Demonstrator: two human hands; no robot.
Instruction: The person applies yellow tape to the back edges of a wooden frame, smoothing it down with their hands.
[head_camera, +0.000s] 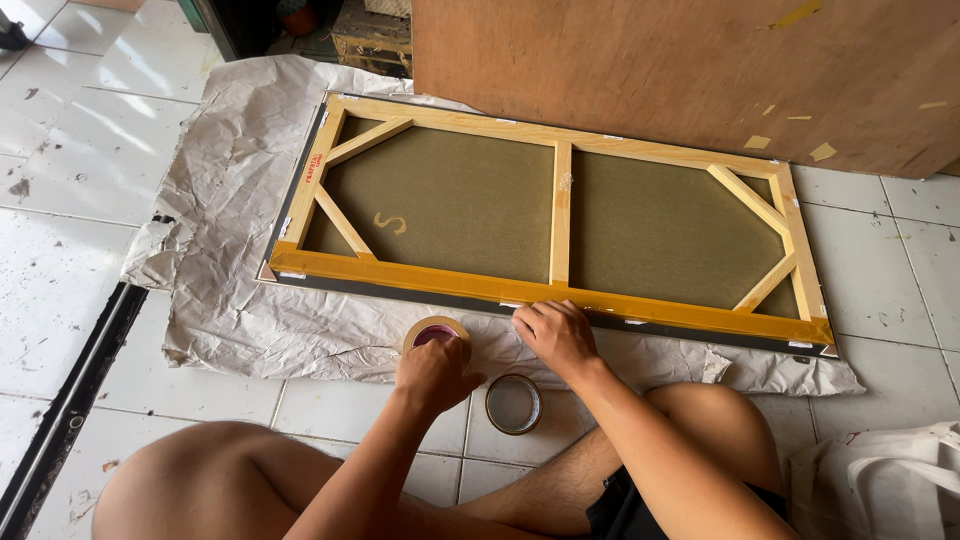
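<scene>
The wooden stretcher frame (560, 215) serves as landmark. On its left upright bar, near the upper corner, runs a small red printed label (315, 167), narrow and set lengthwise along the pale wood. Under the frame and spreading out past its left and near sides lies crumpled grey-white wrapping paper (215, 250), and well off the frame's right near corner, at the picture's edge, sits a white bag (885, 480), only partly in view.

Bare arms, black shorts (625, 510)
</scene>
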